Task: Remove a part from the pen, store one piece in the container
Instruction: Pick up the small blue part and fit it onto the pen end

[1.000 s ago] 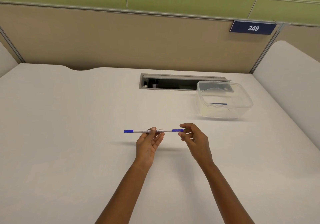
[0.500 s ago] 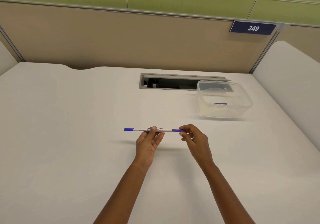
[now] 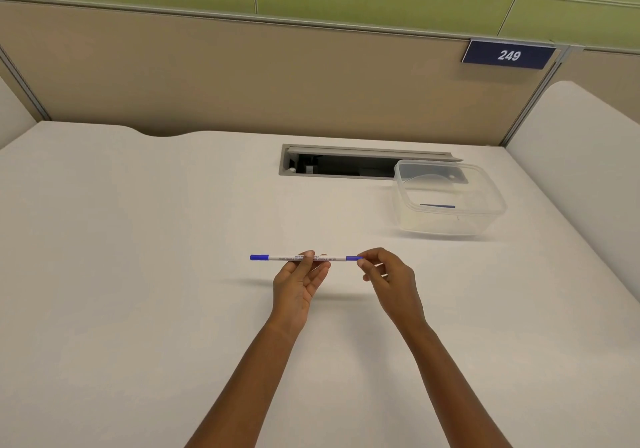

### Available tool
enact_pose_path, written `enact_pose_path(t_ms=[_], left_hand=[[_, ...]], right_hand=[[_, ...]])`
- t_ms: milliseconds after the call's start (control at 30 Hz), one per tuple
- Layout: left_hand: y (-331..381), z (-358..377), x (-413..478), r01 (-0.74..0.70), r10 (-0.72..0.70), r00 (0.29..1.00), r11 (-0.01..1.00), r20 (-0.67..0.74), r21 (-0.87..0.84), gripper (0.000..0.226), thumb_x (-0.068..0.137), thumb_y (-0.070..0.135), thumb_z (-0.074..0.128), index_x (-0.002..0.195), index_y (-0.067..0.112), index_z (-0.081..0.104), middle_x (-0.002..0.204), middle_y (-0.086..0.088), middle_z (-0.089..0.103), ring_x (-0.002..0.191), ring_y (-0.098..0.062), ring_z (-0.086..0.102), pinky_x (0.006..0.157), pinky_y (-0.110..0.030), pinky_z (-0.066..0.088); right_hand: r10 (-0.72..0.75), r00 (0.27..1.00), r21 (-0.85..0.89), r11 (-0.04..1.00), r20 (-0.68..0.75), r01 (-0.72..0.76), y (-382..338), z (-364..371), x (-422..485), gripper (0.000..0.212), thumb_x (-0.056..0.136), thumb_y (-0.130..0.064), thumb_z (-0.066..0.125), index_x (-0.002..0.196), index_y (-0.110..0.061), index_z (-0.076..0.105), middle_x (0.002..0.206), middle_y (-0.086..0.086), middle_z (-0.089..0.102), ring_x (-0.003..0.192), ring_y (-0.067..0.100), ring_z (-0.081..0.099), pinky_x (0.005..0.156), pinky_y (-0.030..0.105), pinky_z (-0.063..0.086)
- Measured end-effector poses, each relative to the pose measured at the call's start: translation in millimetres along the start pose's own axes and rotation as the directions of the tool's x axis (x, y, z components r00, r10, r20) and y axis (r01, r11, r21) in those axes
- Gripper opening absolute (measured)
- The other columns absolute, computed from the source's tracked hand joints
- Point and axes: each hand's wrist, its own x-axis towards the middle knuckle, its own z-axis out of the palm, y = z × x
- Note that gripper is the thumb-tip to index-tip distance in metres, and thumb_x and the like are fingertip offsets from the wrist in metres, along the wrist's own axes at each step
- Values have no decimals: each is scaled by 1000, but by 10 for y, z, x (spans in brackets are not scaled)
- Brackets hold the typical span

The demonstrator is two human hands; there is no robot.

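A thin white pen [image 3: 287, 258] with blue ends is held level above the white desk, lengthwise left to right. My left hand [image 3: 298, 285] grips its barrel near the middle from below. My right hand [image 3: 389, 281] pinches the blue piece [image 3: 353, 258] at the pen's right end between thumb and forefinger. A clear plastic container [image 3: 485, 226] stands open at the back right of the desk, apart from both hands, with a thin blue piece [image 3: 437, 206] lying inside.
A grey cable slot [image 3: 298, 170] is sunk into the desk just left of the container. Beige partition walls close the back, and a white divider [image 3: 571, 157] rises along the right. A blue plate reads 249 [image 3: 508, 55].
Both hands and the pen have risen slightly. My right fingers have closed more tightly on the blue right end.
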Motion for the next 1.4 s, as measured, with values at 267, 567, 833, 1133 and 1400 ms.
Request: enact_pose_path(t_ms=[267,567,833,1133,1400], left_hand=[[-2,-12,-2,1,-1,1000,1000,-1,-4,11,91,5,51,84,4,60,63,-4,73,61,-13,72,60,-20,59],[-16,-15,-2,3,-3,1000,1000,-10,6,11,91,4,51,85,3,60,61,-2,73,60,-13,72,60,-21,59],[-26,4,-13,-9,10,1000,1000,-5,23,10,90,4,52,84,3,60,72,-9,69,60,-13,71,60,-20,59],[-15,20,-31,-9,10,1000,1000,-15,19,11,90,3,52,83,3,61,76,-10,67,60,-13,71,60,-21,59],[-31,10,-54,-6,6,1000,1000,-20,24,11,89,4,53,84,4,62,69,-7,70,61,-14,72,60,-21,59]], right_hand=[[-13,1000,-9,1000,10,13,18,7,4,11,88,-16,57,86,-27,60,75,-13,60,63,7,59,56,7,42],[-4,1000,-22,1000,-4,4,28,33,8,13,92,-22,50,83,-26,59,76,-8,62,66,13,61,58,8,44],[10,1000,-79,997,29,-8,49,43,14,12,90,-16,52,80,-18,59,78,-4,62,70,19,61,64,24,43],[1,999,-123,992,45,4,26,47,-35,10,92,-27,48,86,-22,54,78,-9,61,75,21,62,68,36,49],[13,999,-140,990,41,-7,9,54,-37,25,94,-25,44,74,-17,56,72,-2,61,74,25,61,72,42,49]])
